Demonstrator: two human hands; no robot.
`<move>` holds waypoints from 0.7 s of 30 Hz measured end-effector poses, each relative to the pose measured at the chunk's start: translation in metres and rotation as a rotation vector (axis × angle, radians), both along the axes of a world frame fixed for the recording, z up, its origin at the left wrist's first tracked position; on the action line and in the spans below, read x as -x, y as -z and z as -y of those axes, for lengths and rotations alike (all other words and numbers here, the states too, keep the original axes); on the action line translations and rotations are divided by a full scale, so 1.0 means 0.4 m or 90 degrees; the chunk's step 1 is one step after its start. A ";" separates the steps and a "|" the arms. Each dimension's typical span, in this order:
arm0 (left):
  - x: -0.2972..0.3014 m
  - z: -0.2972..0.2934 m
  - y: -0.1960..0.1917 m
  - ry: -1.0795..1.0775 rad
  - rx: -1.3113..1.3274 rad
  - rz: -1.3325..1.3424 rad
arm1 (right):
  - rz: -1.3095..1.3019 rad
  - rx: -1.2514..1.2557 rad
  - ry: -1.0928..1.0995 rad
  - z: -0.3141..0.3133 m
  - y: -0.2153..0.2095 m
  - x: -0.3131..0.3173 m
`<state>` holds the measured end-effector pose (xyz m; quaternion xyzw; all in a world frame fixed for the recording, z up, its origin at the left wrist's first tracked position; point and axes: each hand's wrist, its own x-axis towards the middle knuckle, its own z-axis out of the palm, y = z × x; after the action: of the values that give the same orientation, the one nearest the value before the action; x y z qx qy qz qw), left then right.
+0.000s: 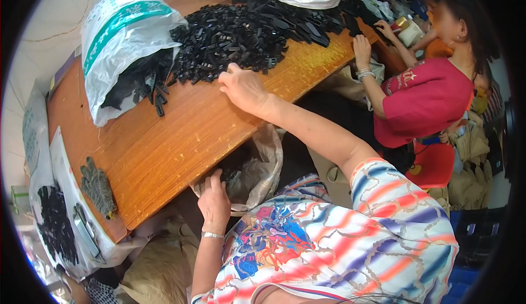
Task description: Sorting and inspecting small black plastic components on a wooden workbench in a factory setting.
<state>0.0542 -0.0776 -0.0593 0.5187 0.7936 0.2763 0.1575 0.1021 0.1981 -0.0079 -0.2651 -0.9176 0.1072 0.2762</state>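
From the head view, a worn orange wooden table (pixel 164 139) runs slantwise, with a big heap of small black plastic parts (pixel 246 30) spread over its far half. A white sack (pixel 118 35) lies on its side at the left, spilling more parts. A grey glove (pixel 98 186) rests at the near left corner. Across the table a second person in a red shirt (pixel 424 98) reaches into the heap. The right hand (pixel 241 87) stretches out, palm down, fingers curled loosely at the heap's near edge. The left hand (pixel 215 200) sits below the table edge, gripping the rim of a clear plastic bag (pixel 257 172) with dark parts inside.
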 end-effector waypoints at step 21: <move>0.399 -0.355 -0.106 -0.259 -0.052 -0.197 | 0.001 0.084 -0.017 -0.024 0.052 0.082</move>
<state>-0.1052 0.0644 -0.0169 0.3905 0.8844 0.2516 -0.0458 0.0692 0.2076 -0.0286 -0.2704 -0.9123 0.1706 0.2560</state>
